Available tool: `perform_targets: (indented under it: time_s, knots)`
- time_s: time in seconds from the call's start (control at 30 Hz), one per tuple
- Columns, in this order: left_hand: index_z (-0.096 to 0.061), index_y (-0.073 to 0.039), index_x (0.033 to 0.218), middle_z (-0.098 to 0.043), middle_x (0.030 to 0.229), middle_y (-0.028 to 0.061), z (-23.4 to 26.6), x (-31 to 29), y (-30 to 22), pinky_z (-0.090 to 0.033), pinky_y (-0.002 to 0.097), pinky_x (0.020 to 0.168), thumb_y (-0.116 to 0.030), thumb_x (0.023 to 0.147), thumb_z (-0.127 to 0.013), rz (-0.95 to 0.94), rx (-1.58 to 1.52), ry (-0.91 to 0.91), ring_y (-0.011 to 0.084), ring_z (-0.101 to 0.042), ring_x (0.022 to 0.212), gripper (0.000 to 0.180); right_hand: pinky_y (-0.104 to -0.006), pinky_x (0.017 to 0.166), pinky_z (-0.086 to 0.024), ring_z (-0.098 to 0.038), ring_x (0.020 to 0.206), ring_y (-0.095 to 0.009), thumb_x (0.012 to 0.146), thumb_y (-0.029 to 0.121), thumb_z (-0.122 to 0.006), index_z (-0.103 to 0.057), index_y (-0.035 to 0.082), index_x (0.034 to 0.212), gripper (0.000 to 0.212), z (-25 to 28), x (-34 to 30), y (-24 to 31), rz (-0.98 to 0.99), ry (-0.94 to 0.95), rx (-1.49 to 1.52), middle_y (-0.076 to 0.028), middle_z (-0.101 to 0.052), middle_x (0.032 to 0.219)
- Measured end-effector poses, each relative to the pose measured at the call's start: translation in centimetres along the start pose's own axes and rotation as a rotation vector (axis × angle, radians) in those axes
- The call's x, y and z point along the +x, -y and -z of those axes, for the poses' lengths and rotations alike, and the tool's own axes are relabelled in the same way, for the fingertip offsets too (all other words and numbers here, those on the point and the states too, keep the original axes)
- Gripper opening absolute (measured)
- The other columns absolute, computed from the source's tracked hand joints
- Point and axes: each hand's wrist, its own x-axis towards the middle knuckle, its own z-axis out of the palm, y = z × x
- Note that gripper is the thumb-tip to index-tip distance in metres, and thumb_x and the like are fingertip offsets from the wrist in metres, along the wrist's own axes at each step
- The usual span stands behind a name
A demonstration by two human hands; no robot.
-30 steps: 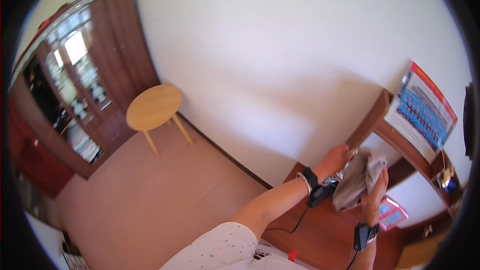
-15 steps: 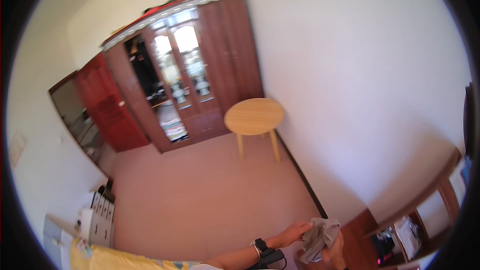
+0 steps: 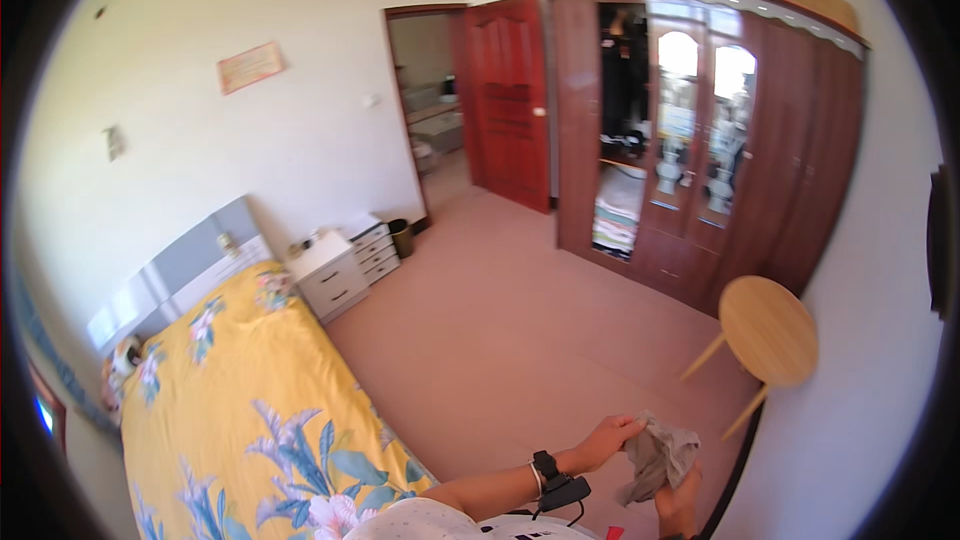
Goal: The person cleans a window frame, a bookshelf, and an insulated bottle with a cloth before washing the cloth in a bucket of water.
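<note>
A crumpled grey-beige cloth (image 3: 660,452) is held up in front of me, low in the view and right of centre. The fingers of my left hand (image 3: 606,440) pinch its upper left edge. From the lower right, my right hand (image 3: 680,492) grips the other side, its fingers partly hidden by the folds. A black band with a small dark box and a cord (image 3: 562,495) sits on my left wrist and forearm.
A bed with a yellow flowered cover (image 3: 240,390) lies at the left, white drawer cabinets (image 3: 335,275) beyond it. A round wooden table (image 3: 768,332) stands by the right wall. Farther back are a brown wardrobe (image 3: 690,260) with one open section and an open red door (image 3: 508,100).
My view has swung to the left, bringing the bed and doorway into sight. Both hands still hold the cloth, whose folds hang a little differently.
</note>
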Motion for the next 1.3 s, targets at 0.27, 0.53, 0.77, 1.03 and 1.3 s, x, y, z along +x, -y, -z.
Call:
perform_targets:
  time_s: [0.27, 0.53, 0.77, 1.03, 1.3]
  knots:
    - [-0.063, -0.004, 0.100, -0.061, 0.094, 0.0011, 6.4, -2.0, -3.4, -0.045, 0.0277, 0.079, -0.043, 0.097, -0.044, -0.139, 0.028, -0.478, 0.0094, -0.053, 0.085, 0.043, -0.0407, 0.101, -0.040, -0.053, 0.113, -0.026, 0.097, 0.032, -0.033, -0.052, 0.003, 0.121, 0.043, -1.9, 11.3, -3.6, -0.211, 0.273, -0.220, -0.011, -0.056, 0.122]
    - [-0.064, -0.001, 0.097, -0.060, 0.086, 0.0018, 7.6, 2.5, -5.8, -0.044, 0.0251, 0.069, -0.048, 0.092, -0.053, -0.010, 0.061, -0.612, 0.0097, -0.051, 0.076, 0.048, -0.0396, 0.096, -0.045, -0.056, 0.110, -0.027, 0.095, 0.027, -0.036, -0.057, 0.005, 0.115, 0.035, -3.3, 20.7, -3.6, -0.515, 0.308, -0.019, -0.011, -0.059, 0.117]
    - [-0.062, -0.004, 0.104, -0.061, 0.091, 0.0000, 8.6, 10.3, -4.4, -0.044, 0.0253, 0.077, -0.035, 0.091, -0.059, -0.094, -0.015, -0.593, 0.0092, -0.054, 0.083, 0.034, -0.0376, 0.088, -0.049, -0.061, 0.099, -0.024, 0.092, 0.018, -0.043, -0.058, 0.003, 0.110, 0.028, -4.4, 26.3, 0.3, -0.285, 0.449, -0.329, -0.010, -0.063, 0.106]
    - [-0.059, -0.003, 0.115, -0.062, 0.105, 0.0023, 11.2, 10.6, -4.4, -0.044, 0.0265, 0.088, -0.027, 0.094, -0.055, -0.035, -0.160, -0.812, 0.0117, -0.055, 0.099, 0.032, -0.0344, 0.082, -0.052, -0.064, 0.090, -0.023, 0.090, 0.010, -0.049, -0.061, -0.001, 0.102, 0.020, -8.7, 30.2, -0.1, -0.591, 0.362, -0.216, -0.010, -0.064, 0.099]
    - [-0.060, -0.001, 0.112, -0.063, 0.102, 0.0043, 17.1, 11.6, -6.4, -0.046, 0.0301, 0.091, -0.024, 0.096, -0.053, -0.161, -0.302, -0.976, 0.0142, -0.058, 0.095, 0.029, -0.0346, 0.087, -0.050, -0.062, 0.096, -0.022, 0.094, 0.015, -0.044, -0.060, 0.000, 0.105, 0.025, -13.8, 35.9, -4.8, -0.695, 0.431, -0.256, -0.011, -0.064, 0.104]
